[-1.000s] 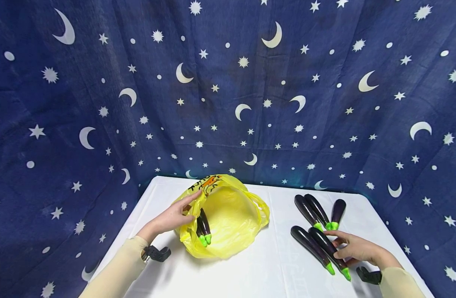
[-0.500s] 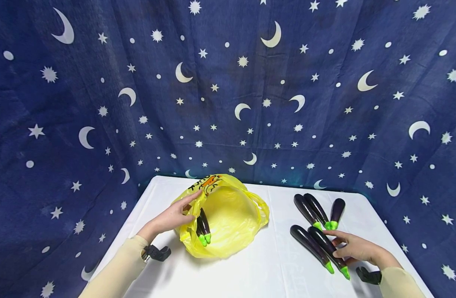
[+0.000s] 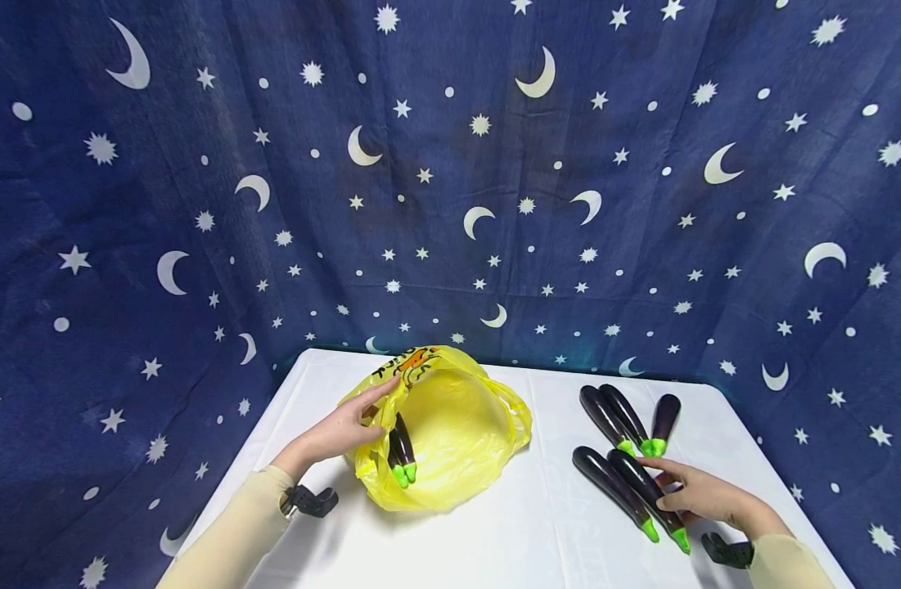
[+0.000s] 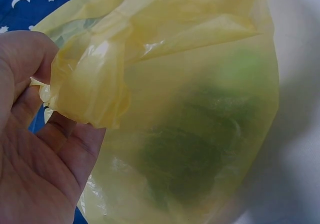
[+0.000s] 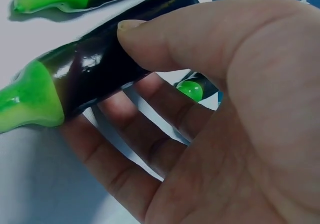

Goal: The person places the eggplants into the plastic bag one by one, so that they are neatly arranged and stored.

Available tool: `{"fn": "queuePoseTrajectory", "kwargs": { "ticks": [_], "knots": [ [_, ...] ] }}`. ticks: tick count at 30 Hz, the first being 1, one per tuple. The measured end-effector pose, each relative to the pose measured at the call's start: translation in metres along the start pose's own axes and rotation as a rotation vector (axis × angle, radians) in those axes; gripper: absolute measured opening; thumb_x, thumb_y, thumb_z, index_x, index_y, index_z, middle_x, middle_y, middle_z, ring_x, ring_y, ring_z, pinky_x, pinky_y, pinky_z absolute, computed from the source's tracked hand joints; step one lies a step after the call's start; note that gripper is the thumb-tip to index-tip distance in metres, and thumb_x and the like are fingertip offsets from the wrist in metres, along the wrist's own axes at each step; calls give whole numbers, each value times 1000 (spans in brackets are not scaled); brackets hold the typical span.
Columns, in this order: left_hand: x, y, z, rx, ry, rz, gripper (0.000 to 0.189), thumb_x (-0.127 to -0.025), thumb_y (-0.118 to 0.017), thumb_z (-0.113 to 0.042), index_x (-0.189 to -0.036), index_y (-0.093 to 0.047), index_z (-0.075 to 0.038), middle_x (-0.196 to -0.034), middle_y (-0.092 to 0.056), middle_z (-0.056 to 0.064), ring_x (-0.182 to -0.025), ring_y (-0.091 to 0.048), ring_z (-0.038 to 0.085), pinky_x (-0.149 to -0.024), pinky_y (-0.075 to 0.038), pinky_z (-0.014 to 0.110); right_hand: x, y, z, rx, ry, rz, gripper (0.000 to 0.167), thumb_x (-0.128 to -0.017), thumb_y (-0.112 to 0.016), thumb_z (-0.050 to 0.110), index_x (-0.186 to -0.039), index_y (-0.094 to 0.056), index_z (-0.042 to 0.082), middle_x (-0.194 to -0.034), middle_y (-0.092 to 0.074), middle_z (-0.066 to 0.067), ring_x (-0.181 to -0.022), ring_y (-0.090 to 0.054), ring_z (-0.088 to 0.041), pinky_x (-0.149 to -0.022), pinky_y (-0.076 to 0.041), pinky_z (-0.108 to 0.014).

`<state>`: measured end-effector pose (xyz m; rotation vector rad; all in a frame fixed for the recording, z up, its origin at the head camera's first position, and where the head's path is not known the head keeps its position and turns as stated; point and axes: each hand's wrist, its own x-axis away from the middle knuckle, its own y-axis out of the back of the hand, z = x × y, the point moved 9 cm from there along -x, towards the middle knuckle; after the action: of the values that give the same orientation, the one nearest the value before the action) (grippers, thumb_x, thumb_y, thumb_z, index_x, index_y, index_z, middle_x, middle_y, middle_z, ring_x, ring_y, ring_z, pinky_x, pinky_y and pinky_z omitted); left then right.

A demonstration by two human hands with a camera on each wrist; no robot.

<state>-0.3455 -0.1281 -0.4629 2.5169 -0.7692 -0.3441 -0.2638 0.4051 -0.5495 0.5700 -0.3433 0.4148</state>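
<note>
With my left hand (image 3: 335,429) I hold the near-left edge of a yellow plastic bag (image 3: 468,417) lying on its side, mouth toward me. In the left wrist view, thumb and fingers pinch a gathered fold of the bag (image 4: 90,83). Two eggplants (image 3: 398,446) with green stems lie inside, near that hand. On the right, my right hand (image 3: 708,495) grips a dark eggplant (image 3: 637,483) resting on the table. Its thumb lies across the eggplant (image 5: 95,63) and the other fingers curl along the far side. One more eggplant (image 3: 605,478) lies alongside, to the left.
Behind the gripped eggplant lie three others: a left one (image 3: 601,413), a middle one (image 3: 624,409) and a right one (image 3: 665,417). A white cloth covers the table (image 3: 494,544). A dark blue curtain (image 3: 450,204) with moons and stars hangs behind it.
</note>
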Motion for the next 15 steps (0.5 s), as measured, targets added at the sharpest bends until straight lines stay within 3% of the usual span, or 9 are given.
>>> {"fn": "queuePoseTrajectory", "kwargs": {
  "ticks": [9,15],
  "knots": [
    [0,-1,0,-5,5,-2,85,-91,-66,-4,-164,-28,-25,-168,-25,-2,-145,-36,31,-115,-34,53,6,9,6,12,17,-29,75,-90,-64,3,-155,-29,-6,-121,-51,-25,-92,-60,-29,-69,-57,-45],
    [1,0,1,7,14,0,85,-92,-66,-6,-164,-27,-27,-168,-24,-1,-141,-42,35,-114,-35,54,16,23,22,1,51,-65,80,-93,-66,8,-158,-22,-5,-131,-44,-33,-81,-59,-27,-66,-56,-42]
  ]
}}
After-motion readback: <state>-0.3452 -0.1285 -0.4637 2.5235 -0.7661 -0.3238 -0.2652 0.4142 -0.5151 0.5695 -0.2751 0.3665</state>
